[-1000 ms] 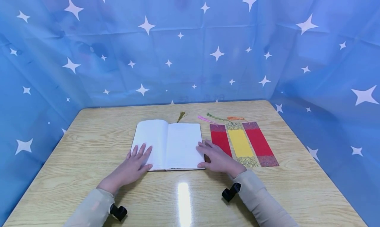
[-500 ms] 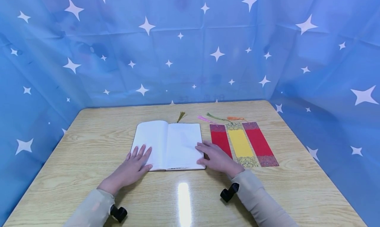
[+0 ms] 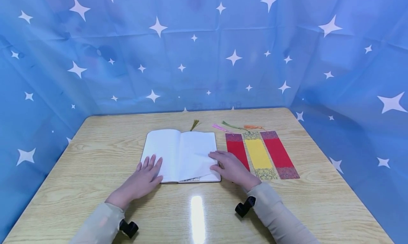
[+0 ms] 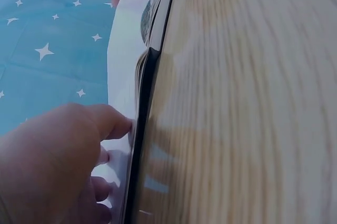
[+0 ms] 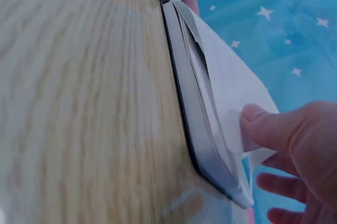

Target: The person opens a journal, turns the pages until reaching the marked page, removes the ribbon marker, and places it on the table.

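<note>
An open book (image 3: pixel 169 141) with blank white pages lies on the table. My left hand (image 3: pixel 145 178) rests with spread fingers on the lower part of its left page; the left wrist view has the thumb (image 4: pixel 113 121) by the book's bottom edge. At the right side, my right hand (image 3: pixel 231 168) pinches a page (image 5: pixel 231 76), thumb on top and fingers behind, and that page is lifted and bent away from those below. Under it peeks a patterned strip (image 3: pixel 190 179) near the bottom edge. An olive tassel (image 3: pixel 194 124) sticks out past the book's top.
Right of the book lie a red bookmark (image 3: pixel 237 147), a yellow bookmark (image 3: pixel 258 153) and another red bookmark (image 3: pixel 279 153), tassels pointing away. My right forearm passes close to their lower ends. Behind the wooden table (image 3: pixel 105 141) hangs a blue star-patterned curtain (image 3: pixel 191 77).
My right hand has shifted slightly left, raising the right page's lower corner, so the patterned strip beneath now shows more. The left hand has stayed almost in place.
</note>
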`<state>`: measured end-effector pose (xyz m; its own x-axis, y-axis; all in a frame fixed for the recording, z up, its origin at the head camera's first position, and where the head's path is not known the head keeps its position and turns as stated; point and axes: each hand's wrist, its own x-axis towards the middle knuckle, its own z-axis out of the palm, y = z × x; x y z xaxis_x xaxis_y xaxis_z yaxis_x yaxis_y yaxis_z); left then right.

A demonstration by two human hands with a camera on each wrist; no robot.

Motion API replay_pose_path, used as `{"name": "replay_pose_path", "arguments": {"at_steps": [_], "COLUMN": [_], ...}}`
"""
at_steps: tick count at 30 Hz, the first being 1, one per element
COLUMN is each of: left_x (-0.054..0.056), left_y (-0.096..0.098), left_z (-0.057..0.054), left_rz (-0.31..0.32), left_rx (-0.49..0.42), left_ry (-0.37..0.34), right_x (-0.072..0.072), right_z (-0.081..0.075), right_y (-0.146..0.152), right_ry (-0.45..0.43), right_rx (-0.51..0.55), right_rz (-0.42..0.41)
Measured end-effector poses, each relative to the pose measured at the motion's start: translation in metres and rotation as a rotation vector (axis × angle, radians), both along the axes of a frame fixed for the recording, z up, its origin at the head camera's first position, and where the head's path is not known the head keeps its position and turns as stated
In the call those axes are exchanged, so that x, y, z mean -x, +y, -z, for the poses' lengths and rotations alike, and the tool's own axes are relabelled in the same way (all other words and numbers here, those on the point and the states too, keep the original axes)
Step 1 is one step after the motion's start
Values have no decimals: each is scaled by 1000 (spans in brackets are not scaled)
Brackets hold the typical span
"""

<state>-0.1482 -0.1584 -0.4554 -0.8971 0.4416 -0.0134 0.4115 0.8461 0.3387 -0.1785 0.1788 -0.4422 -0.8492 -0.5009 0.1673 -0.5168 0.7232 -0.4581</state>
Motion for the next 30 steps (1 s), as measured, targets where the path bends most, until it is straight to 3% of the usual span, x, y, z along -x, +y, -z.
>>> {"name": "replay_pose_path", "arguments": {"at_steps": [8,20,30], "left_x": [-1,-3,-3], "left_y": [8,26,38], "left_z": [-1,1,-2], "left_rz": [-56,-142,-204], "left_rx": [11,131,128], "left_ry": [41,123,179], "right_x": [-3,-4,-6], "right_z": [-8,-13,-20], "right_y": [-10,-26,-37], "right_ry": [48,126,164], "right_rx": [48,41,82], "right_rz": [-26,-57,-70]}}
